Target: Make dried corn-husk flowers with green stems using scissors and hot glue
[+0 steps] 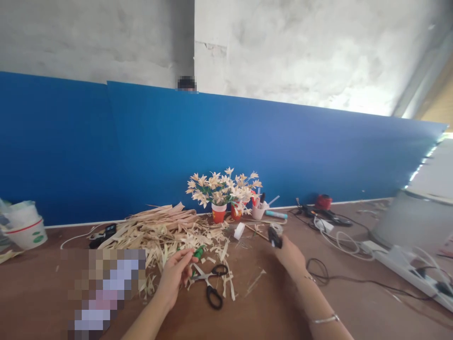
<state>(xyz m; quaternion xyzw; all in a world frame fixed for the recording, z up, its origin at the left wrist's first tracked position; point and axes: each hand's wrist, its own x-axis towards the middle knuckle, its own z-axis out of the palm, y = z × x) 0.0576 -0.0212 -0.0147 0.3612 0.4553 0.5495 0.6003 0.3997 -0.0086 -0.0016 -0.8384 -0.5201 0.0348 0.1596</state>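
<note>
My left hand (179,270) is closed in a pinch at the right edge of a pile of pale dry strips (155,231). A small green piece (198,252) shows at its fingertips; whether it is held is unclear. Black-handled scissors (213,295) lie open just right of that hand. To the right, my right hand (288,255) is closed around a dark object (274,237), too blurred to name. Beyond the hands, pale star-shaped flowers (217,183) on green stems stand in red cups (218,215). A white roll (239,230) lies between the hands and the cups.
A white cup with pens (258,212) and a blue marker (276,214) stand near the blue partition (148,151). Cables and a white power strip (414,274) cross the right side, beside a grey bucket (410,219). A white tub (30,233) sits far left.
</note>
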